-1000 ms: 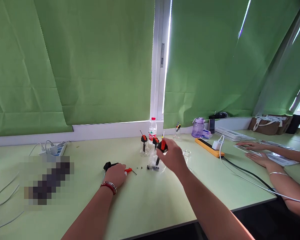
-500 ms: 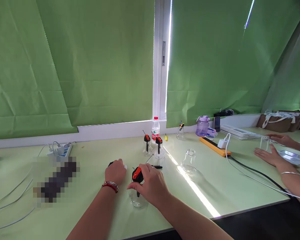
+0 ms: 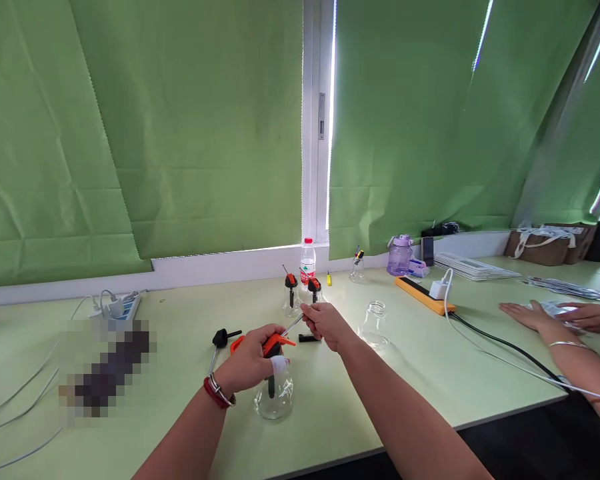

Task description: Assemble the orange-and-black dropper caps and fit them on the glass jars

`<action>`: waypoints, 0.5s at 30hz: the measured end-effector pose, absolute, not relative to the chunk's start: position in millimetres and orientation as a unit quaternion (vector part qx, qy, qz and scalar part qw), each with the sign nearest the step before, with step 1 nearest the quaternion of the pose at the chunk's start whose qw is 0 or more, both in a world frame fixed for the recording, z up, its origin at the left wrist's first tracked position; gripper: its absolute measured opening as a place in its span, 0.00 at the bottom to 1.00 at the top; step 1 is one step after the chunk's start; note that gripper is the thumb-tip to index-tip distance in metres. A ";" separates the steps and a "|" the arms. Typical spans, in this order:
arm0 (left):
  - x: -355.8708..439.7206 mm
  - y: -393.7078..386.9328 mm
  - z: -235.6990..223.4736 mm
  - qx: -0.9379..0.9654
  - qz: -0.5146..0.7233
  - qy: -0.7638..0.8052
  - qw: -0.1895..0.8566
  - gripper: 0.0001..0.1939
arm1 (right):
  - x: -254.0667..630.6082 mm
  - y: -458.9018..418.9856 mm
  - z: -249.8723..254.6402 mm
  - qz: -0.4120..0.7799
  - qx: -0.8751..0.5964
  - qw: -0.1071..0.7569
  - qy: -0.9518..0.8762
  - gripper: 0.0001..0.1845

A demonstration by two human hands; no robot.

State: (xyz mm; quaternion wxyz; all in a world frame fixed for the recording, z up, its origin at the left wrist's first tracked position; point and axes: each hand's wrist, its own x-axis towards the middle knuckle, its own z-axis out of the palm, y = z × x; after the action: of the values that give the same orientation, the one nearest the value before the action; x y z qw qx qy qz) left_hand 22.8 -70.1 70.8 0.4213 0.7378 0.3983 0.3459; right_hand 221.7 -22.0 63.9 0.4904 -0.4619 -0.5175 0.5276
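From the head camera, you sit at a pale desk [image 3: 325, 407], left hand [image 3: 250, 363] partly closed over the black-and-orange top [image 3: 274, 348] of a glass bottle [image 3: 279, 405] near the front edge — a hold that seems meant to steady it. Your right hand [image 3: 325, 323] is pinched nearly closed on a thin metal rod [image 3: 294, 325] slanting down to that top, a fingertip grip likely suited to fine control. A dark tube [image 3: 271, 388] hangs inside the bottle; no liquid can be made out. Toward the rear edge stand a topped bottle [image 3: 291, 293] and, partly behind your right hand, another topped bottle [image 3: 315, 287]. Farther toward the right edge, an open bottle [image 3: 375, 330] shows only clear glass — set apart, perhaps, to leave room. By the rear edge, a small jar [image 3: 358, 272] holds coloured tools. A black cap [image 3: 221, 338] lies beside your left hand, apparently kept within reach.
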 end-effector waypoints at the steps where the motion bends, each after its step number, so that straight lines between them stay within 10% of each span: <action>1: 22.0 -67.5 67.9 0.711 0.371 0.405 0.438 0.21 | 217.9 -21.6 64.0 0.539 -0.458 0.494 -0.506 0.20; 15: -0.2 -43.2 27.7 0.466 0.445 0.352 0.679 0.11 | 197.5 -5.9 17.9 0.593 -0.382 0.501 -0.502 0.15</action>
State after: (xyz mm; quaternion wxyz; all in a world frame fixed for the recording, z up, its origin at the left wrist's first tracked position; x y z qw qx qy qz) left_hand -0.2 -43.2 27.7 0.6792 0.4658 0.3521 0.4446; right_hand 197.5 -5.9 17.9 0.5008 -0.3823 -0.5017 0.5928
